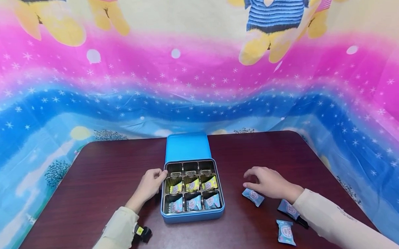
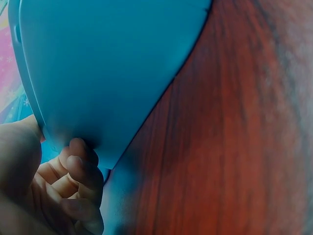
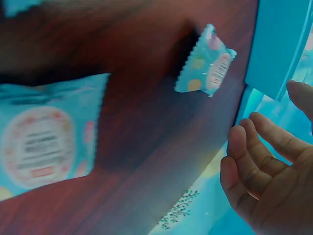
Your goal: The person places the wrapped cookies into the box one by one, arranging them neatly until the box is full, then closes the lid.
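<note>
An opened blue tin (image 1: pixel 194 217) stands on the table, its inside divided into three rows of compartments. Yellow wrapped candies (image 1: pixel 192 185) fill the middle row and blue wrapped candies (image 1: pixel 194 203) the front row; the back row holds none. At the tin's left side, my left hand (image 1: pixel 150 185) holds the wall, thumb at the rim and curled fingers (image 2: pixel 84 169) against the outside. My right hand (image 1: pixel 271 182) hovers with loosely bent, parted fingers over a loose blue candy (image 1: pixel 253 197), holding nothing. In the right wrist view that hand's palm and fingers (image 3: pixel 271 161) show bare.
Two more blue candies, one partly covered by the right sleeve (image 1: pixel 288 209) and one nearer the front (image 1: pixel 285 232), lie on the dark red table (image 1: pixel 128 156). The tin's hinged lid (image 1: pixel 188 147) lies back toward the patterned cloth (image 1: pixel 198 80). A small black device (image 1: pixel 144 233) sits at the left wrist.
</note>
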### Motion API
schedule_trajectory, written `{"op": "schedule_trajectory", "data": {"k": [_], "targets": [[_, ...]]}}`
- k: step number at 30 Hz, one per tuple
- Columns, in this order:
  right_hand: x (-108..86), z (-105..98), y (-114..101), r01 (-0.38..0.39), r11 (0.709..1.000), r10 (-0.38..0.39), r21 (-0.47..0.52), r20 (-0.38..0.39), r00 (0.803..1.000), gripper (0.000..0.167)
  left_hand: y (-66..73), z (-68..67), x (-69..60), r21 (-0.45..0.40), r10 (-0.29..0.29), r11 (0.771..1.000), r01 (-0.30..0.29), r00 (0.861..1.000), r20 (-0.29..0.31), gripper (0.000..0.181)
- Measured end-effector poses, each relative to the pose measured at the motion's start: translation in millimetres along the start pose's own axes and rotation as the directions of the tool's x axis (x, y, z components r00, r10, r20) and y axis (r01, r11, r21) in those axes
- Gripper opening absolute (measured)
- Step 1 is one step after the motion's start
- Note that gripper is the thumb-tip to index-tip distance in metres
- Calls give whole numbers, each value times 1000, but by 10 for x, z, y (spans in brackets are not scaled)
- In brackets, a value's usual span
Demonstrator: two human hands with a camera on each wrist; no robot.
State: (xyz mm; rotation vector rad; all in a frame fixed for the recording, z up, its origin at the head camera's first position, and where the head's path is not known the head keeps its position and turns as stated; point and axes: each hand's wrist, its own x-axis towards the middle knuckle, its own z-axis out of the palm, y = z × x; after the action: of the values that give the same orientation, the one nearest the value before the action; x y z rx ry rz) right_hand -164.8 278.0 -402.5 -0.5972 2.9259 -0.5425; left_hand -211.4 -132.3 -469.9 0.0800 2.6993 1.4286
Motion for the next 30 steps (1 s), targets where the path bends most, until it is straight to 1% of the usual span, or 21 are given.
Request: {"op": "schedule_trajectory", "data": {"k": [4, 7, 10, 13, 15, 18, 23, 26, 30], "targets": [[-86, 5, 31, -12, 999, 12, -32, 18, 1000, 38, 8, 6, 1, 0, 0, 1000, 0, 1000, -6, 40], [-143, 5, 60, -45, 998, 47, -40, 64, 997, 41, 11, 20, 2, -1, 1, 1000, -1, 1000, -5, 40], [-185, 18, 98, -74, 996, 78, -44, 118, 990, 45, 14, 32, 5, -6, 3, 1000, -3, 1000, -3, 40], [-213, 43, 131, -89, 995, 96, -49, 158, 983, 47, 16, 33, 3, -4, 2, 1000, -2, 1000, -6, 40], [-223, 61, 147, -89, 995, 97, -53, 171, 980, 47, 17, 30, 0, -1, 0, 1000, 0, 1000, -8, 40], [-235, 91, 149, -98, 993, 107, -59, 175, 979, 47, 17, 24, -4, 2, -2, 1000, 2, 1000, -8, 40], [-230, 141, 126, -109, 990, 122, -84, 169, 978, 52, 9, 12, -7, 9, 0, 1000, 0, 1000, -12, 40], [-215, 171, 125, -98, 990, 113, -104, 157, 981, 54, 5, 6, -5, 15, -2, 1000, 2, 1000, -17, 40], [-206, 190, 128, -100, 988, 115, -114, 139, 984, 49, 6, -1, -7, 14, -2, 1000, 2, 1000, -16, 41]]}}
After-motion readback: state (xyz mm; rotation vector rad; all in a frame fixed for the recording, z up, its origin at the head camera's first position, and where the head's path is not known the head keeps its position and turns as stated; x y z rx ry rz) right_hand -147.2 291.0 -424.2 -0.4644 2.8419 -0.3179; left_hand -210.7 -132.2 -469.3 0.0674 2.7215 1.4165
